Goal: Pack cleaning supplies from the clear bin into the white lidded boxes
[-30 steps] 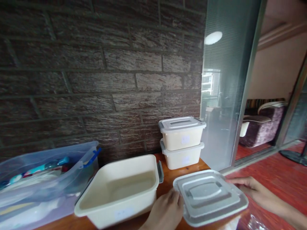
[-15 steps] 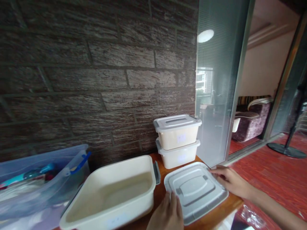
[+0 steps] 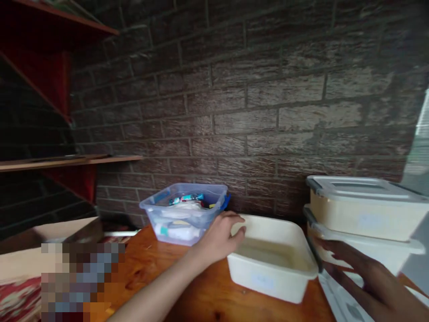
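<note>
Cream plastic sits at the middle of my view: the open tub (image 3: 275, 277) rests upright on the wooden table (image 3: 204, 299), between my two hands, with nothing visible in the part of its floor that I can see. Half a second ago I had both hands at the edges of the pale lid (image 3: 335, 297); now the left hand (image 3: 223, 235) has crossed over to the tub's left end. Its thumb and fingers curl but stay apart, pinching nothing that I can make out, and I cannot tell whether they touch the rim. My right hand (image 3: 372, 281) is spread above the lid, a gap showing between its fingers, the tips just beside the tub's right end; contact there is unclear too.

The view has swung left as well, so the translucent bluish bin (image 3: 187, 219) shows whole, loaded with packets and a white bottle (image 3: 179, 231). At the right, the upper box (image 3: 362, 217), with its lid on, stands stacked on the lower box (image 3: 372, 248).

I judge that attention has passed from the lid to the tub, with the lid lying beside it and the tub not yet covered.
</note>
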